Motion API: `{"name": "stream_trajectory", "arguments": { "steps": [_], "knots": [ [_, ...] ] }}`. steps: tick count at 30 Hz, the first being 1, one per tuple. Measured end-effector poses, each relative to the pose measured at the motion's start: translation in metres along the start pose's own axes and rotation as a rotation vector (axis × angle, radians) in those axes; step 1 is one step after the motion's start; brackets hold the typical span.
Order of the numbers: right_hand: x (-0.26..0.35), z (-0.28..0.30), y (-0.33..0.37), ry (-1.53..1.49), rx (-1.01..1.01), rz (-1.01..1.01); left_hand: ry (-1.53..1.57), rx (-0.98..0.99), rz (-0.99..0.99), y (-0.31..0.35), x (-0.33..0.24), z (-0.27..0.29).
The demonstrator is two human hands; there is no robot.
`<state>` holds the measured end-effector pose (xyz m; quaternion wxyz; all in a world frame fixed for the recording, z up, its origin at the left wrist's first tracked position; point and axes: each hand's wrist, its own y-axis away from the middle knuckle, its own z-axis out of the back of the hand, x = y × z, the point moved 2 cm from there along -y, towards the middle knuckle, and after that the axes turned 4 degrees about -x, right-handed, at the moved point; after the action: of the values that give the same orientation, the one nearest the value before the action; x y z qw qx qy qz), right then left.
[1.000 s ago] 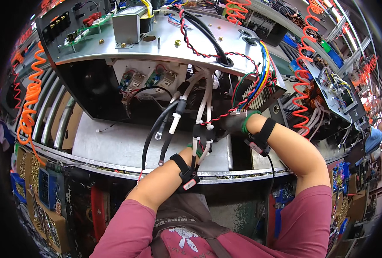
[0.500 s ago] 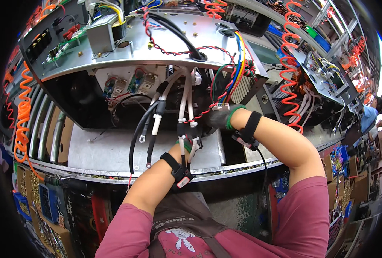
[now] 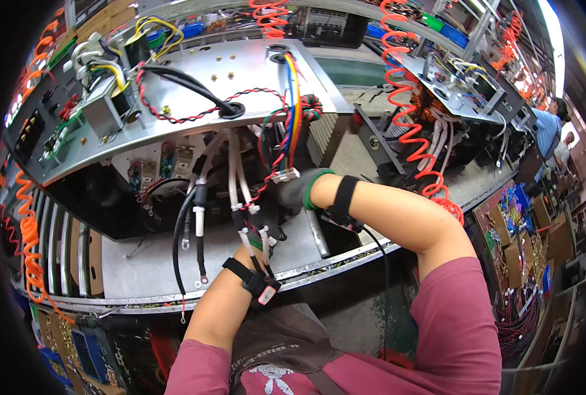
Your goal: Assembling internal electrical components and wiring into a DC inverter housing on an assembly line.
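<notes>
Both my hands, in dark gloves with green cuffs, reach under the metal top of an electrical cabinet (image 3: pixel 174 85). My right hand (image 3: pixel 297 191) is at the opening's right side, beside a white connector (image 3: pixel 284 176) on multicoloured wires (image 3: pixel 293 99). Its fingers are hidden in the dark interior. My left hand (image 3: pixel 272 238) is mostly covered by hanging white cables (image 3: pixel 233 171) with black sleeves, so its fingers do not show. Black cables with ring lugs (image 3: pixel 204 279) hang to the left of it. A red-and-black twisted wire (image 3: pixel 194 119) runs across the cabinet top.
Orange coiled hoses (image 3: pixel 408 112) hang on the right and another coiled hose (image 3: pixel 26 217) on the left. A second open unit (image 3: pixel 451 99) stands at the right. Rollers (image 3: pixel 62 253) lie left of the metal bench plate (image 3: pixel 154 263). Parts bins (image 3: pixel 513 210) are at the right.
My view has swung to the right, so the cabinet sits farther left and more of the second unit shows. Both hands remain under the cabinet top.
</notes>
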<state>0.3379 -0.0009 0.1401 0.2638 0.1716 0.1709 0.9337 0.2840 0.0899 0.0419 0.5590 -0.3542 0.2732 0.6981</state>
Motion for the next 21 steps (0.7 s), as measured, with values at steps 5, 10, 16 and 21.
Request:
{"name": "stream_trajectory", "arguments": {
  "steps": [5,10,16,21],
  "knots": [
    [0.025,0.020,0.027,0.180,-0.079,0.015,0.021,0.084,-0.088,0.046,0.047,0.000],
    [0.054,0.048,0.064,0.219,-0.143,0.044,0.041,0.134,-0.119,0.010,0.019,-0.006],
    [0.049,0.007,0.076,0.164,-0.667,0.105,0.220,0.283,-0.181,0.012,0.023,-0.007],
    [-0.020,-0.036,0.163,-0.089,-1.400,-0.100,0.362,-0.083,-0.534,-0.004,0.063,-0.017]
  ]
}}
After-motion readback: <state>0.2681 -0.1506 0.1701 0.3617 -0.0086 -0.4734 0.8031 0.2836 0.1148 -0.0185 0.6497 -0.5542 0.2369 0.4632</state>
